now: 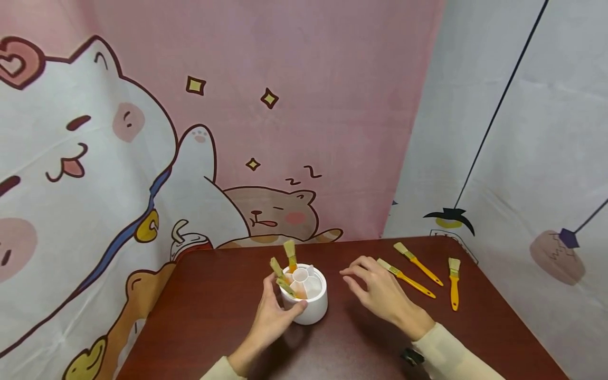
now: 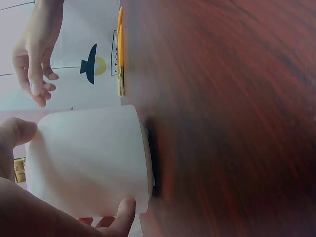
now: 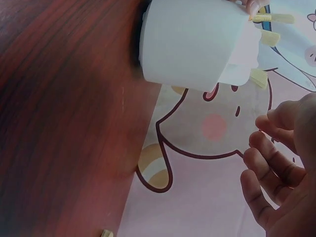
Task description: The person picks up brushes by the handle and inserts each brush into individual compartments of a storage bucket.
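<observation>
A white round desk organizer (image 1: pixel 317 309) with an inside split into compartments stands on the table. My left hand (image 1: pixel 271 319) grips its side, thumb at the near rim and fingers round the left. Three paintbrushes (image 1: pixel 291 252) stand bristles-up in its left compartments, their pale heads leaning outward. Off to the organizer's right hovers my right hand (image 1: pixel 380 295), fingers loosely bent with nothing in them. The right wrist view shows a gap between those fingers and the organizer (image 3: pixel 187 44). In the left wrist view, left fingertips (image 2: pixel 126 210) press low on the white wall.
Three more yellow-handled paintbrushes lie flat beyond my right hand: one near it (image 1: pixel 412 284), one farther back (image 1: pixel 425 270), one to the right (image 1: pixel 454 290). A cartoon-printed cloth (image 1: pixel 332 132) hangs behind the dark red-brown table (image 1: pixel 214 316).
</observation>
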`<state>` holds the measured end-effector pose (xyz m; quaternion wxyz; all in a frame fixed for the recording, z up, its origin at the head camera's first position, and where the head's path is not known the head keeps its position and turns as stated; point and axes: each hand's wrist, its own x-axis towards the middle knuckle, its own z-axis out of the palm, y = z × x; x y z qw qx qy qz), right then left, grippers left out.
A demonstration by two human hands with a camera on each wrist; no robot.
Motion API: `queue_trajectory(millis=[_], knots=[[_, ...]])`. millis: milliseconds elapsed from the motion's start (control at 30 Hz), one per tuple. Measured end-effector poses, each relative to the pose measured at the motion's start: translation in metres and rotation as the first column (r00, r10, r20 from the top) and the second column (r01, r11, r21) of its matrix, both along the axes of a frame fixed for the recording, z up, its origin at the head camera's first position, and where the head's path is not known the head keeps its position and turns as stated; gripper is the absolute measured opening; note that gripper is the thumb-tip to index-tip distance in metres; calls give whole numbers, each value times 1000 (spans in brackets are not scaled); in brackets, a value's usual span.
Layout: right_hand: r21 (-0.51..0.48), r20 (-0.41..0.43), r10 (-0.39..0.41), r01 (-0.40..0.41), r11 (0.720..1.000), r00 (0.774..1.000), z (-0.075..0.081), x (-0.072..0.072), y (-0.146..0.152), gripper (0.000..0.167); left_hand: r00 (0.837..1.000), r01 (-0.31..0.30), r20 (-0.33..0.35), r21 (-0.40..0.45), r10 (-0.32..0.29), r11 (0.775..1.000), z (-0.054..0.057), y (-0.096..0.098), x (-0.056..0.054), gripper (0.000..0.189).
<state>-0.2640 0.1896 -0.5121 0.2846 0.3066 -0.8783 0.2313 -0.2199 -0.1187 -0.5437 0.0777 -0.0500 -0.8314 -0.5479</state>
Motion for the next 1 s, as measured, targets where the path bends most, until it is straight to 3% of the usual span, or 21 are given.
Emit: queue_trajectory(millis=[433, 833, 1000], knots=[[-35, -21, -16, 15, 999, 1000, -5, -6, 18, 17, 996, 84, 37, -1, -84, 996, -2, -9, -10, 103], [-44, -18, -75, 74, 996, 997, -11, -12, 36, 18, 982, 173, 58, 106, -180, 979, -3, -15, -16, 98], [-46, -29, -99, 97, 994, 995, -15, -16, 44, 16, 980, 180, 68, 92, -187, 979, -3, -18, -19, 97]])
